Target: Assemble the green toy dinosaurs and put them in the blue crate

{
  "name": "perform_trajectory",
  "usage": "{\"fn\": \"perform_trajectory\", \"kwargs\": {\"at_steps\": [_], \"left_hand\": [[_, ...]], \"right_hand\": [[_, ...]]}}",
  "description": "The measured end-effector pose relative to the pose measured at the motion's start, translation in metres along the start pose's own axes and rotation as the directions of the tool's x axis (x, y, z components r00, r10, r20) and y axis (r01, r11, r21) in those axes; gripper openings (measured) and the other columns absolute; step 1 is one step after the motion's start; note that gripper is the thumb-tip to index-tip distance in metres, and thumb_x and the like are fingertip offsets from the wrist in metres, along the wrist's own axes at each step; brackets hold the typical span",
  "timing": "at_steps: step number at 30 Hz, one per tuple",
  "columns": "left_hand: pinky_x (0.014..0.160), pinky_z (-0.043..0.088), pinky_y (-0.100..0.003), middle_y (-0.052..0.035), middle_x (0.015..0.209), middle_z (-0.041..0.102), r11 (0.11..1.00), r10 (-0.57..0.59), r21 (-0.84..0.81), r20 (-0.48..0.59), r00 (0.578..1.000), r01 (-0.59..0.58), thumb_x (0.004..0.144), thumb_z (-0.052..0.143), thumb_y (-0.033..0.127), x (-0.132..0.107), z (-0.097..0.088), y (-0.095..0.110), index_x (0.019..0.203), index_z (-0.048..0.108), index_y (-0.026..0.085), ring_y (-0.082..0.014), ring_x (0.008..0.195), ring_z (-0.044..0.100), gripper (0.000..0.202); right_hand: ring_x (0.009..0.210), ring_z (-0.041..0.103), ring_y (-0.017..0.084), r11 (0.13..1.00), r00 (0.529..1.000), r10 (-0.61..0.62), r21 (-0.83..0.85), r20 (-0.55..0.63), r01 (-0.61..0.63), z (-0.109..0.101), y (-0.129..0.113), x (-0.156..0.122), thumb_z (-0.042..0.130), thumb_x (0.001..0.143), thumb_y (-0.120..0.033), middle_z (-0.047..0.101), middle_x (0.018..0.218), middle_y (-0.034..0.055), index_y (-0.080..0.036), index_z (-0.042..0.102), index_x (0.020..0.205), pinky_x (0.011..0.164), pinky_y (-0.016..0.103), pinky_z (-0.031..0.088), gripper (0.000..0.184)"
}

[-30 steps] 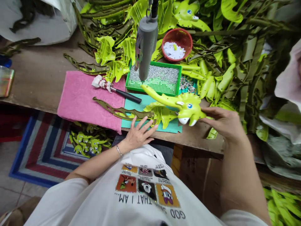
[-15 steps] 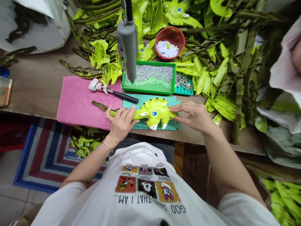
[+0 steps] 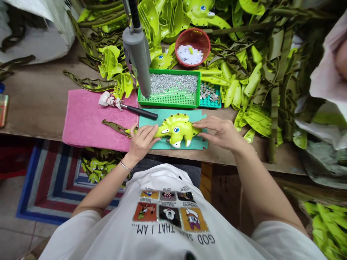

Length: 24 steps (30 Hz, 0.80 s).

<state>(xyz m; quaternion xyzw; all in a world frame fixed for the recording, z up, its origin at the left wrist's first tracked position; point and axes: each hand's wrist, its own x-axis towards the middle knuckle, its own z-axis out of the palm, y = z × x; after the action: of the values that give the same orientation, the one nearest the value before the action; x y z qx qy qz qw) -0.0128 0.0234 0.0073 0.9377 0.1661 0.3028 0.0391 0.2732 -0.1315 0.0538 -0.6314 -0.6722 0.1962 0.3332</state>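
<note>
A lime-green plastic triceratops toy (image 3: 177,130), with a blue eye and white horns, lies on the green mat (image 3: 200,115). My left hand (image 3: 142,141) is closed over its long narrow part, and a dark olive strip (image 3: 115,126) sticks out beyond those fingers over the pink towel. My right hand (image 3: 217,131) pinches the toy's other end between thumb and fingers. A hammer (image 3: 138,111) with a black handle and cloth-wrapped head lies behind the left hand, across towel and mat.
The pink towel (image 3: 81,122) lies at left. A green tray (image 3: 168,102) of small metal pieces, a teal tray (image 3: 210,95) of round pieces and a red basket (image 3: 192,39) stand behind. A grey power driver (image 3: 138,57) hangs above. Green parts (image 3: 255,81) are heaped right.
My left hand has shifted slightly right along the toy, and more of the olive strip shows. The right hand keeps its hold. The whole view has shifted a little.
</note>
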Motion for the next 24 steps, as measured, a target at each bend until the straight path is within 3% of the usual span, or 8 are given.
{"fn": "perform_trajectory", "kwargs": {"at_steps": [4,8,18,24], "left_hand": [[0.111,0.030,-0.044,-0.0072,0.106,0.076,0.999,-0.043,-0.018,0.042,0.998,0.043,0.095,0.063,0.038,-0.003,0.002,-0.002,0.130,0.061,0.022,-0.0215,0.102,0.068,0.038],[0.111,0.031,-0.045,-0.0077,0.105,0.076,0.999,-0.039,-0.026,0.007,0.999,0.040,0.095,0.063,0.039,-0.002,0.001,-0.002,0.130,0.061,0.021,-0.0214,0.100,0.069,0.039],[0.115,0.031,-0.047,-0.0065,0.108,0.077,1.000,-0.006,-0.020,0.025,1.000,0.006,0.094,0.066,0.031,-0.001,-0.004,0.006,0.128,0.061,0.021,-0.0218,0.105,0.070,0.036],[0.112,0.034,-0.047,-0.0074,0.109,0.077,0.999,-0.022,-0.025,0.012,1.000,0.022,0.094,0.065,0.030,-0.004,-0.003,0.004,0.125,0.063,0.020,-0.0221,0.105,0.070,0.033]], "right_hand": [[0.100,0.071,0.023,0.995,1.000,0.007,-0.095,0.013,-0.005,0.002,-0.002,-0.001,0.062,0.087,-0.018,0.076,0.109,0.0075,-0.024,0.073,0.114,0.091,0.041,0.058,0.030],[0.096,0.070,0.024,0.983,1.000,-0.016,-0.182,0.012,0.018,0.002,-0.008,-0.001,0.058,0.085,-0.015,0.075,0.105,0.0080,-0.025,0.073,0.113,0.087,0.042,0.059,0.033],[0.104,0.069,0.025,0.981,1.000,-0.007,-0.191,0.028,0.012,0.000,-0.004,0.002,0.056,0.083,-0.012,0.074,0.113,0.0075,-0.025,0.070,0.117,0.093,0.044,0.059,0.039],[0.104,0.071,0.023,0.984,0.999,-0.032,-0.177,0.011,0.033,0.003,-0.007,0.002,0.053,0.084,-0.010,0.074,0.111,0.0088,-0.022,0.070,0.116,0.092,0.039,0.060,0.038]]}}
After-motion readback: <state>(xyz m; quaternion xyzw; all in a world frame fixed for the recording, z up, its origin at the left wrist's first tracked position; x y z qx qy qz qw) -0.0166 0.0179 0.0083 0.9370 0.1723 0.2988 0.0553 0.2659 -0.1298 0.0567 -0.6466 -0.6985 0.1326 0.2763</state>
